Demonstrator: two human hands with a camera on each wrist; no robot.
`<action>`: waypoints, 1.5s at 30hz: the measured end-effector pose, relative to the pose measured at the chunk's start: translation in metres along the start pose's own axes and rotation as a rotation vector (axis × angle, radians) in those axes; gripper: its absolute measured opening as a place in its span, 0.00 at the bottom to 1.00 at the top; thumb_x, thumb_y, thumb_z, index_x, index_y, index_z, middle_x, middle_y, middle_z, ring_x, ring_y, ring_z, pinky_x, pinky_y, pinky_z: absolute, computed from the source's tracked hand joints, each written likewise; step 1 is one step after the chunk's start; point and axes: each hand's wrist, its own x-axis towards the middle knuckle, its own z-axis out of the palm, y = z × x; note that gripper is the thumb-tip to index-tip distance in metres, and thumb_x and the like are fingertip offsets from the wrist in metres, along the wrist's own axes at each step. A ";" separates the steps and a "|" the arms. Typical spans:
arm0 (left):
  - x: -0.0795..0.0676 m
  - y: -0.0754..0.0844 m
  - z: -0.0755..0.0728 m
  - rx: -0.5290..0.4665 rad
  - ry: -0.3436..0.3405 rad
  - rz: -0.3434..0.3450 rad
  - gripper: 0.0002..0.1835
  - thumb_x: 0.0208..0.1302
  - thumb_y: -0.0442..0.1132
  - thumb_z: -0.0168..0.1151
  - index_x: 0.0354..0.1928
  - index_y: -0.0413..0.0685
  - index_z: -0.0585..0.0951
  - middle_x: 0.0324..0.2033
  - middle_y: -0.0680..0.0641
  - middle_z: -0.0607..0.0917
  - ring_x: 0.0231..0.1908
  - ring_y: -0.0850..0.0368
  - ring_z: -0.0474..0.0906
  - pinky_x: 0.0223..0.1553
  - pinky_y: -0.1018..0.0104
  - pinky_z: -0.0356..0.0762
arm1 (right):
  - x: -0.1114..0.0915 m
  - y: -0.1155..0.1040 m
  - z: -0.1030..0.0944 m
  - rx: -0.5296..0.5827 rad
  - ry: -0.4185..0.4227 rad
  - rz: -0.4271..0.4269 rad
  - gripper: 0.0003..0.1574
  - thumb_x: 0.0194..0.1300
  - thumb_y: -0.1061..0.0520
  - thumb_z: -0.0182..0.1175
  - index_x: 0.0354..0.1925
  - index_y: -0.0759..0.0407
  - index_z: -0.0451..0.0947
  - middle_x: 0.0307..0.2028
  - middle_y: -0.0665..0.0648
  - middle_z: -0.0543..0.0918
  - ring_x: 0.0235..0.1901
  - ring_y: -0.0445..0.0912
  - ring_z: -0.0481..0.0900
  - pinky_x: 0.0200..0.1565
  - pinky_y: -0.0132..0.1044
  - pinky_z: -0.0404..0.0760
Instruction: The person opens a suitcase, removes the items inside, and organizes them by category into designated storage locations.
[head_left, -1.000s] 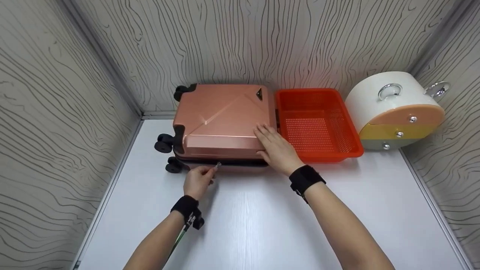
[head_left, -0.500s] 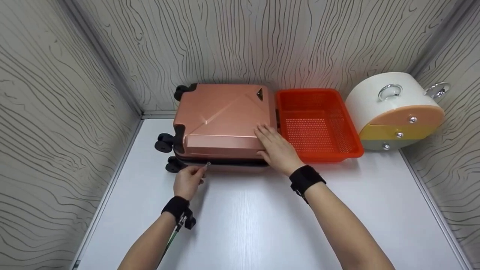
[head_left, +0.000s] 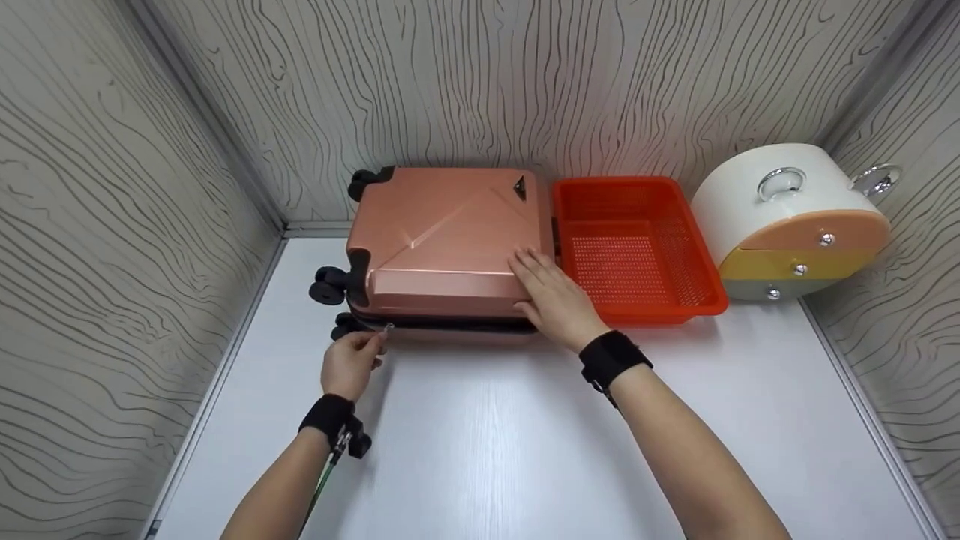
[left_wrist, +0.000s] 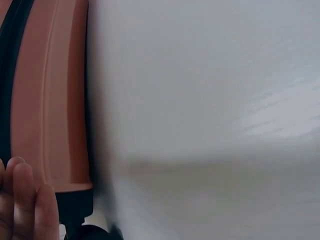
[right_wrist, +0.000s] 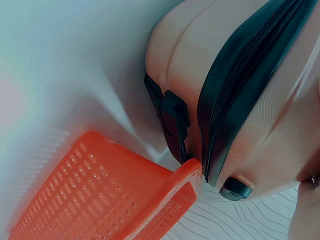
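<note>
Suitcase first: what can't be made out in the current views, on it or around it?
Inside the suitcase: every view; its own exterior hides it.
Zipper pull: head view; tiny, partly covered by the left hand.
Right hand: right wrist view; frame edges cut most of it off.
Inside the drawers: head view; their fronts hide it.

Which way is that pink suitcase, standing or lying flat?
The suitcase is lying flat: its broad side faces up, the right hand rests on it, and its black wheels stick out sideways.
</note>
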 end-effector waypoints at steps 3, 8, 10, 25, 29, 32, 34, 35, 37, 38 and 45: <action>0.001 -0.003 -0.005 -0.004 0.016 -0.011 0.14 0.72 0.45 0.65 0.45 0.41 0.89 0.34 0.44 0.89 0.29 0.56 0.85 0.32 0.67 0.81 | 0.000 0.000 0.000 0.000 0.001 0.000 0.47 0.75 0.51 0.61 0.81 0.59 0.51 0.80 0.58 0.51 0.79 0.54 0.47 0.76 0.49 0.51; 0.003 -0.007 -0.011 -0.021 0.036 -0.019 0.13 0.72 0.45 0.65 0.45 0.41 0.89 0.35 0.44 0.89 0.29 0.56 0.86 0.31 0.69 0.82 | 0.001 0.000 0.000 -0.001 -0.007 0.006 0.47 0.75 0.51 0.61 0.81 0.59 0.50 0.80 0.58 0.51 0.79 0.53 0.47 0.76 0.49 0.50; 0.004 -0.008 -0.013 -0.042 0.039 -0.024 0.13 0.72 0.44 0.65 0.45 0.41 0.89 0.36 0.42 0.89 0.29 0.56 0.85 0.31 0.70 0.82 | 0.001 0.000 0.001 0.001 -0.004 0.002 0.47 0.75 0.51 0.61 0.81 0.59 0.51 0.80 0.59 0.51 0.79 0.54 0.47 0.76 0.49 0.50; 0.017 -0.014 -0.032 -0.120 0.077 -0.091 0.15 0.72 0.44 0.65 0.47 0.39 0.87 0.41 0.36 0.88 0.31 0.54 0.86 0.32 0.71 0.83 | 0.001 0.001 0.001 0.004 -0.009 0.002 0.47 0.76 0.50 0.61 0.81 0.58 0.50 0.80 0.58 0.51 0.79 0.52 0.46 0.76 0.48 0.49; 0.023 -0.017 -0.040 -0.088 0.088 -0.087 0.15 0.72 0.45 0.65 0.46 0.39 0.87 0.40 0.37 0.88 0.30 0.57 0.85 0.32 0.72 0.82 | 0.000 0.000 0.000 0.008 -0.005 -0.001 0.47 0.75 0.50 0.61 0.81 0.58 0.51 0.80 0.58 0.52 0.79 0.52 0.46 0.76 0.47 0.48; 0.030 -0.018 -0.045 -0.088 0.101 -0.083 0.15 0.73 0.45 0.65 0.46 0.38 0.87 0.38 0.39 0.88 0.31 0.55 0.84 0.32 0.72 0.82 | 0.000 0.001 0.000 0.017 -0.004 -0.003 0.47 0.75 0.51 0.61 0.81 0.58 0.51 0.80 0.58 0.52 0.79 0.52 0.46 0.76 0.47 0.48; 0.037 -0.019 -0.047 -0.082 0.105 -0.081 0.16 0.73 0.46 0.64 0.47 0.38 0.87 0.38 0.39 0.89 0.34 0.51 0.85 0.32 0.72 0.82 | 0.000 0.001 -0.001 0.024 0.002 -0.008 0.47 0.75 0.51 0.61 0.81 0.58 0.51 0.80 0.58 0.52 0.79 0.52 0.46 0.76 0.48 0.48; 0.040 -0.018 -0.048 -0.080 0.106 -0.080 0.16 0.73 0.46 0.64 0.47 0.38 0.87 0.39 0.39 0.89 0.36 0.49 0.85 0.33 0.72 0.82 | 0.000 0.001 -0.001 0.025 0.007 -0.010 0.47 0.75 0.51 0.62 0.81 0.59 0.51 0.80 0.58 0.52 0.79 0.52 0.46 0.76 0.48 0.49; 0.046 -0.017 -0.048 -0.075 0.112 -0.081 0.17 0.73 0.46 0.64 0.48 0.38 0.87 0.40 0.39 0.89 0.40 0.44 0.85 0.33 0.74 0.81 | -0.001 0.002 -0.001 0.027 0.011 -0.008 0.47 0.75 0.51 0.62 0.81 0.58 0.51 0.80 0.58 0.52 0.79 0.52 0.46 0.76 0.48 0.49; 0.048 -0.016 -0.049 -0.071 0.116 -0.084 0.17 0.73 0.46 0.64 0.49 0.38 0.87 0.41 0.39 0.89 0.43 0.42 0.85 0.34 0.74 0.81 | -0.001 0.002 -0.001 0.026 0.014 -0.009 0.47 0.75 0.52 0.62 0.81 0.59 0.51 0.80 0.58 0.52 0.79 0.52 0.47 0.76 0.48 0.49; 0.057 -0.020 -0.050 -0.019 0.136 -0.097 0.18 0.73 0.47 0.62 0.50 0.39 0.87 0.43 0.40 0.89 0.47 0.43 0.84 0.40 0.69 0.77 | 0.000 0.000 0.003 0.025 0.022 -0.016 0.46 0.75 0.52 0.61 0.81 0.59 0.52 0.80 0.58 0.52 0.79 0.53 0.46 0.76 0.48 0.49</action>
